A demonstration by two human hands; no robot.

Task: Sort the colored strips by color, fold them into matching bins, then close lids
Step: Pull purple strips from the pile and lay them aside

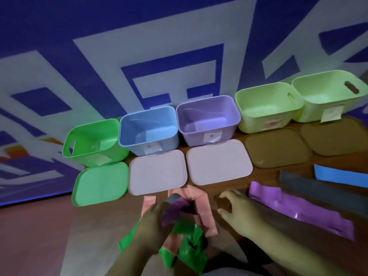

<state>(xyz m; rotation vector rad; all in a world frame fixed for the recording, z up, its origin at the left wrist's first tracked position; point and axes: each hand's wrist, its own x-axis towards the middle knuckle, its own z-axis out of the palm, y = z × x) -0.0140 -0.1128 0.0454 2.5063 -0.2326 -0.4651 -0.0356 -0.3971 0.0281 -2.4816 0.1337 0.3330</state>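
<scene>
My left hand (153, 222) grips a bundle of strips, a purple strip (175, 210) with a grey one on top, over a heap of pink strips (201, 204) and green strips (189, 248). My right hand (237, 210) hovers just right of the heap, fingers loosely curled and holding nothing. A long purple strip (298, 210) lies to the right, with a grey strip (318, 188) and a blue strip (338, 174) beyond it. Five open bins stand in a row: green bin (79, 148), blue bin (127, 136), purple bin (185, 124) and two light green bins (245, 116) (310, 112).
A lid lies in front of each bin: green lid (99, 184), two pale lids (157, 172) (219, 164) and two brown lids (276, 150) (334, 136). A blue and white patterned wall (139, 56) rises behind the bins. The wooden table edge runs at the left.
</scene>
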